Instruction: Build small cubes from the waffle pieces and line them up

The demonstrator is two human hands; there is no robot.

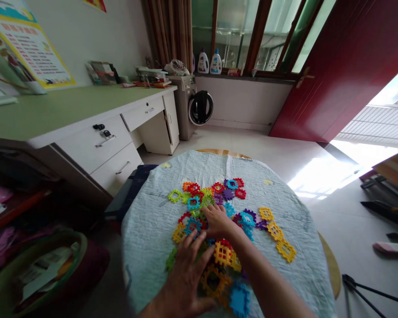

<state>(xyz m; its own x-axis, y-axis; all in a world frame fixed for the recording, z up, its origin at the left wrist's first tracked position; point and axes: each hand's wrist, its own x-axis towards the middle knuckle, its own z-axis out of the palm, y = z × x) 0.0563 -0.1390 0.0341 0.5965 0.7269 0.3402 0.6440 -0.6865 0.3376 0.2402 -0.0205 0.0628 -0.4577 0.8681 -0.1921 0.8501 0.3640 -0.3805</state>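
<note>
Across the round table's pale blue cloth [146,238], we have a loose heap of notched plastic building tiles [223,253] in many colours, spread around and beneath our hands. Our left hand [185,274] lies palm down over the near side, fingers spread and gripping nothing. Our right hand [217,221] reaches farther in, fingertips among green tiles [206,201]; we cannot tell whether it grasps one. Three yellow window-shaped tiles [274,231] lie in a row on the right.
</note>
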